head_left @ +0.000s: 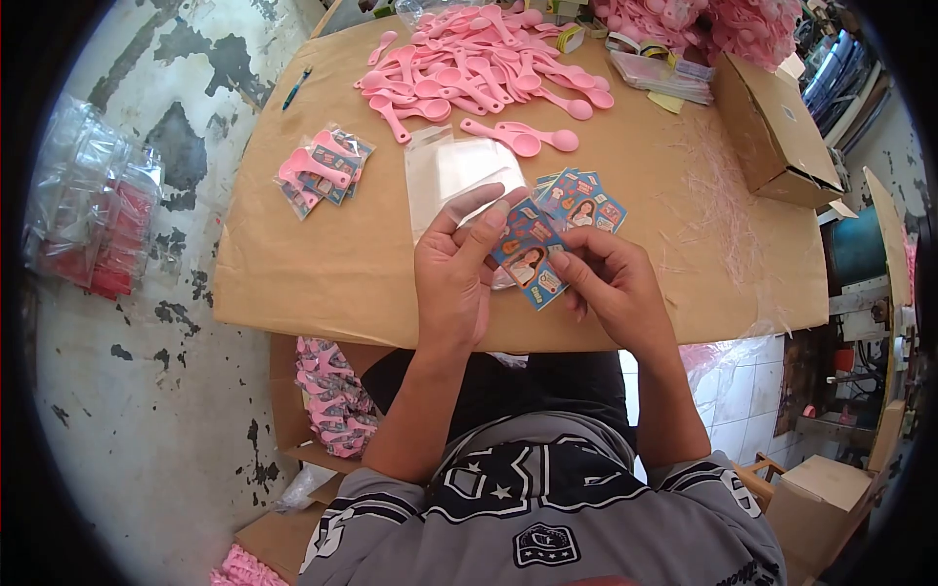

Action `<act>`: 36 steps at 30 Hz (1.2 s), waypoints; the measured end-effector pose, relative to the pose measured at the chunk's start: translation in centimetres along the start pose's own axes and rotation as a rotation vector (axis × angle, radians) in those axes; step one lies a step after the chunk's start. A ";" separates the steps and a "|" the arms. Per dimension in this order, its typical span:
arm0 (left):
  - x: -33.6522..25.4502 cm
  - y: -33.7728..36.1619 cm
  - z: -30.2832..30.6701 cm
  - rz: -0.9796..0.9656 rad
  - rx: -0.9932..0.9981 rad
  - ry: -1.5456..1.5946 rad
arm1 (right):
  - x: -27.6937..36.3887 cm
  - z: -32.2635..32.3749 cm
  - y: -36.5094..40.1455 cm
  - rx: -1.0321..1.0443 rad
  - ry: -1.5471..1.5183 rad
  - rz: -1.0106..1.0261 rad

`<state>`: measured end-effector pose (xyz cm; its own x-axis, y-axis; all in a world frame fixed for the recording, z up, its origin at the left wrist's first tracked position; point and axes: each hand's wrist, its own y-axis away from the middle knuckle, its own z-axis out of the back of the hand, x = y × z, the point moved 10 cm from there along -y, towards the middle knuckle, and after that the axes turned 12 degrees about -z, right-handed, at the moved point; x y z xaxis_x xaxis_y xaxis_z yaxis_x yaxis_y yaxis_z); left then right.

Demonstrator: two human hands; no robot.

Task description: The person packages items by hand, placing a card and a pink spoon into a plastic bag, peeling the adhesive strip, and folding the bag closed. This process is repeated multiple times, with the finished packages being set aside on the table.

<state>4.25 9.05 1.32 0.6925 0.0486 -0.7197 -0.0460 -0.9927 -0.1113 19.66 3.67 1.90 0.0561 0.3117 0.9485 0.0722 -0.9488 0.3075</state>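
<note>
A blue printed card is held between my two hands above the table's near part. My left hand pinches its upper left edge, seemingly with clear film at the fingertips. My right hand grips its right side between thumb and fingers. Just behind lie more blue cards, fanned out. Clear plastic bags lie under and behind my left hand. Farther back is a big heap of pink spoons, with two loose spoons in front of it. Bagged cards with pink spoons are stacked at the left.
The brown-covered table has a pen at its back left. At the right stands a cardboard box, beside pink shreds. A plastic container is at the back. Below the table's left edge, a box holds packed pink items.
</note>
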 end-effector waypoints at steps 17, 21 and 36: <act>1.3 1.7 -2.0 -0.041 0.111 -0.063 | 0.5 -0.2 -1.1 -0.195 -0.382 0.324; 1.2 1.3 -1.5 -0.043 0.146 -0.085 | 0.4 -1.4 -1.1 -0.118 -0.368 0.225; -1.0 0.4 -4.4 -0.090 0.258 0.522 | -0.5 -2.2 0.4 -0.152 -0.257 0.142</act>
<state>6.76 8.09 5.03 0.9615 0.0060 -0.2748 -0.0989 -0.9252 -0.3664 17.49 2.98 1.69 0.3060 0.1597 0.9385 -0.1026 -0.9745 0.1993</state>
